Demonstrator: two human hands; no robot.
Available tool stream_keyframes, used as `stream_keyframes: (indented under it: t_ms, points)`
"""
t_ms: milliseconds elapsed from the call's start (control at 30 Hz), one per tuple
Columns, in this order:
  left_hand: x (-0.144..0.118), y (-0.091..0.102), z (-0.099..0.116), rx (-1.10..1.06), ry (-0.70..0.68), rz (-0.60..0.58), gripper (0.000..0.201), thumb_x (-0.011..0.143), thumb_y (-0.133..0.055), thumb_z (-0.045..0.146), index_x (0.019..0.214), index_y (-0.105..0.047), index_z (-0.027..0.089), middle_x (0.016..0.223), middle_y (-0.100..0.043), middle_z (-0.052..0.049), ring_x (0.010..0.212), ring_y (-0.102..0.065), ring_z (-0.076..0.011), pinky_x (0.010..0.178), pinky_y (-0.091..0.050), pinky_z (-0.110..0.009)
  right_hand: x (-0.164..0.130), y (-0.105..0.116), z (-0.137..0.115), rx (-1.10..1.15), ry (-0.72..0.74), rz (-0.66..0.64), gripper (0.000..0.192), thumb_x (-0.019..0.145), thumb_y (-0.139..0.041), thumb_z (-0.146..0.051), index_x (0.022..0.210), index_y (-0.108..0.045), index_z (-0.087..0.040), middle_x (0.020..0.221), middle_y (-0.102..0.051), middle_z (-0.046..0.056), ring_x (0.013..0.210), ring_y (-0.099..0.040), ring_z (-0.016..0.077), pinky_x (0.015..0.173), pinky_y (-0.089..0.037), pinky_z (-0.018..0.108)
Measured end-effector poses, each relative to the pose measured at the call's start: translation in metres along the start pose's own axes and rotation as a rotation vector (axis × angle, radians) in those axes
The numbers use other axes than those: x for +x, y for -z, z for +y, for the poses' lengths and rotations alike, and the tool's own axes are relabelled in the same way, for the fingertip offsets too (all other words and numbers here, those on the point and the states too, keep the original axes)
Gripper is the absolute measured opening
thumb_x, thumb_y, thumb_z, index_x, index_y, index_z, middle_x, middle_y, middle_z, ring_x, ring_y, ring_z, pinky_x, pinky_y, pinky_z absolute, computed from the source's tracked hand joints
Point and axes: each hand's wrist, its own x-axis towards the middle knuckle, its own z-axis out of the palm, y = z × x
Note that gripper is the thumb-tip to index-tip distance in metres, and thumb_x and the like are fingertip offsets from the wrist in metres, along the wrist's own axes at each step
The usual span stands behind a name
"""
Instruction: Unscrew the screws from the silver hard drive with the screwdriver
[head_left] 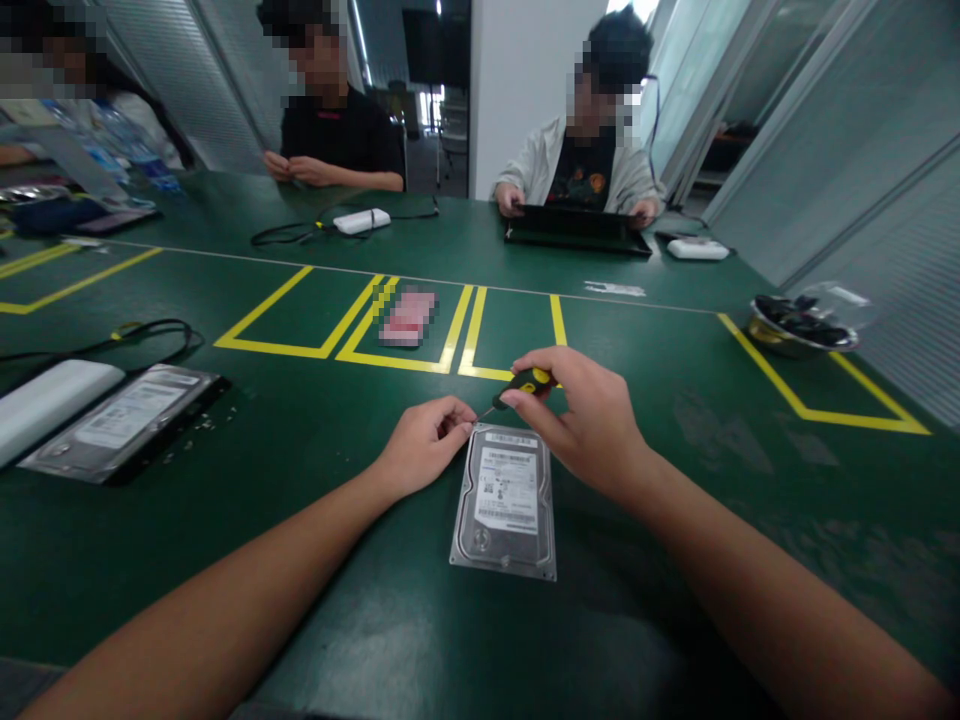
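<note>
On the bench (675, 480), the drive (507, 500) looks heavy, stiff and slick; hold its edges. Right hand (592, 420) pinches a screwdriver (525, 385), left hand (424, 440) pinched shut at its tip.

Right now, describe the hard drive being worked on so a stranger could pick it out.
On the green table, look nearest the camera, between the person's two forearms. The hard drive lies flat there, white label up, touched by the left hand. Unlike the other drive at far left, a screwdriver points at its corner.
</note>
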Motion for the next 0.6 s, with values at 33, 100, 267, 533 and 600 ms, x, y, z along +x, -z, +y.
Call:
stream_keyframes:
  t_ms: [33, 100, 267, 533, 600]
  points:
    - [0.000, 0.000, 0.000, 0.000, 0.001, -0.001, 0.014, 0.088, -0.055, 0.024, 0.091, -0.066, 0.017, 0.079, -0.067, 0.000, 0.069, -0.059, -0.0141, 0.064, -0.043, -0.027, 0.003, 0.001, 0.000, -0.002, 0.009, -0.014, 0.018, 0.089, -0.064, -0.032, 0.101, -0.060, -0.018, 0.093, -0.070, 0.005, 0.080, -0.065, 0.0169, 0.072, -0.050, 0.029]
    - [0.000, 0.000, 0.001, -0.002, 0.005, -0.005, 0.013, 0.088, -0.055, 0.024, 0.091, -0.066, 0.017, 0.079, -0.068, 0.000, 0.069, -0.059, -0.0139, 0.064, -0.043, -0.027, 0.007, 0.003, 0.000, -0.003, 0.026, -0.041, 0.019, 0.089, -0.064, -0.032, 0.101, -0.060, -0.017, 0.093, -0.069, 0.005, 0.080, -0.064, 0.0170, 0.071, -0.049, 0.029]
    - [0.001, 0.000, 0.001, -0.002, 0.016, -0.008, 0.014, 0.088, -0.055, 0.024, 0.092, -0.067, 0.017, 0.080, -0.068, 0.000, 0.069, -0.058, -0.0136, 0.064, -0.043, -0.027, 0.013, 0.006, 0.000, -0.019, 0.028, -0.077, 0.018, 0.088, -0.066, -0.028, 0.100, -0.062, -0.015, 0.092, -0.069, 0.004, 0.079, -0.063, 0.0158, 0.072, -0.048, 0.027]
    - [0.000, -0.002, -0.002, -0.015, 0.026, -0.018, 0.015, 0.088, -0.055, 0.025, 0.094, -0.066, 0.016, 0.082, -0.068, -0.001, 0.071, -0.059, -0.0141, 0.064, -0.043, -0.026, 0.015, 0.007, 0.001, -0.023, 0.040, -0.068, 0.020, 0.086, -0.068, -0.027, 0.099, -0.063, -0.012, 0.091, -0.069, 0.005, 0.078, -0.063, 0.0146, 0.072, -0.047, 0.025]
    - [0.001, -0.002, -0.002, -0.017, 0.025, -0.019, 0.015, 0.088, -0.055, 0.025, 0.094, -0.066, 0.016, 0.082, -0.068, -0.001, 0.070, -0.059, -0.0141, 0.064, -0.043, -0.026, 0.015, 0.007, 0.001, -0.020, 0.036, -0.069, 0.020, 0.086, -0.068, -0.027, 0.100, -0.063, -0.012, 0.091, -0.069, 0.005, 0.078, -0.063, 0.0147, 0.072, -0.047, 0.025]
